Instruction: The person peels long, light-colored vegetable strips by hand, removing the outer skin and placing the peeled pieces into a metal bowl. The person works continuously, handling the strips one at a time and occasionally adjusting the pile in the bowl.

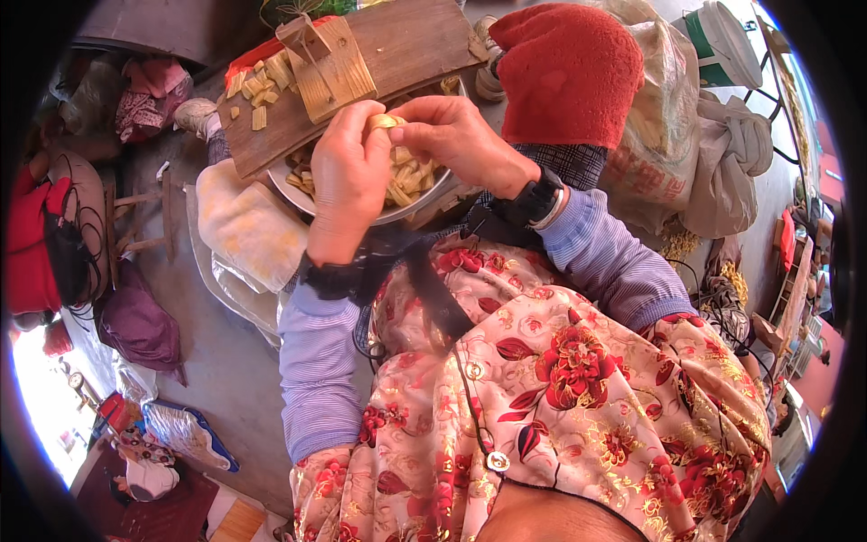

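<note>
Both my hands meet above a metal basin (pixel 288 192) holding many pale yellow folded strips (pixel 410 177). My left hand (pixel 351 169) and my right hand (pixel 460 135) pinch one yellow woven strip piece (pixel 387 122) between their fingertips. Just beyond them a wooden board (pixel 413 40) lies across the basin. A smaller wooden block (pixel 330 68) with a cord tied around it sits on the board. Short cut yellow pieces (pixel 256 88) lie in a loose pile to the left of the block. The strips' exact material cannot be told.
A red towel (pixel 569 74) covers one knee, and a pale stained cloth (pixel 247 223) lies at the left. Woven sacks (pixel 653 129) and a white-green bucket (pixel 725 44) stand at the right. A wooden stool (pixel 142 217) and a person in red (pixel 40 251) are farther left.
</note>
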Motion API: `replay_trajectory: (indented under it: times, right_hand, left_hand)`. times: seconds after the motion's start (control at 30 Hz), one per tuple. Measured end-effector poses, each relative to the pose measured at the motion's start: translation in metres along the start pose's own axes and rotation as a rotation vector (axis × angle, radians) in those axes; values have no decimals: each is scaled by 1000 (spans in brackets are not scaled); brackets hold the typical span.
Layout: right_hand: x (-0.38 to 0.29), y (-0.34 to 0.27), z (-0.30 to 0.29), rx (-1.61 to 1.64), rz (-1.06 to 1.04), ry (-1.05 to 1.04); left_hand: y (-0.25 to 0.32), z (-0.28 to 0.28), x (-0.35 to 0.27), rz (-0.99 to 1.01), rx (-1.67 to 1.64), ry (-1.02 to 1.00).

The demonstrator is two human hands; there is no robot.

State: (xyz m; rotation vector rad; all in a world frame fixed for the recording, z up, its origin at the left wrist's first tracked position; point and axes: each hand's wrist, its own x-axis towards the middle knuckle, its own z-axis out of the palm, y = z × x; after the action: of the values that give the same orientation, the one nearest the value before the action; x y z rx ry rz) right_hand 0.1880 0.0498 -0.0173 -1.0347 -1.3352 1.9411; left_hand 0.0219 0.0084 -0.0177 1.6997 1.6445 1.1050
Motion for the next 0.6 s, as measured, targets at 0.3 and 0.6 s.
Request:
replay_trajectory:
  times: [0.3,0.6]
  right_hand:
    - [7,10,3,330,46,-7]
    - [9,6,13,-326,-524,120]
  left_hand:
    - [3,-3,-1,-117,-159,-57]
    - [12,-7,-10,-114,-148,14]
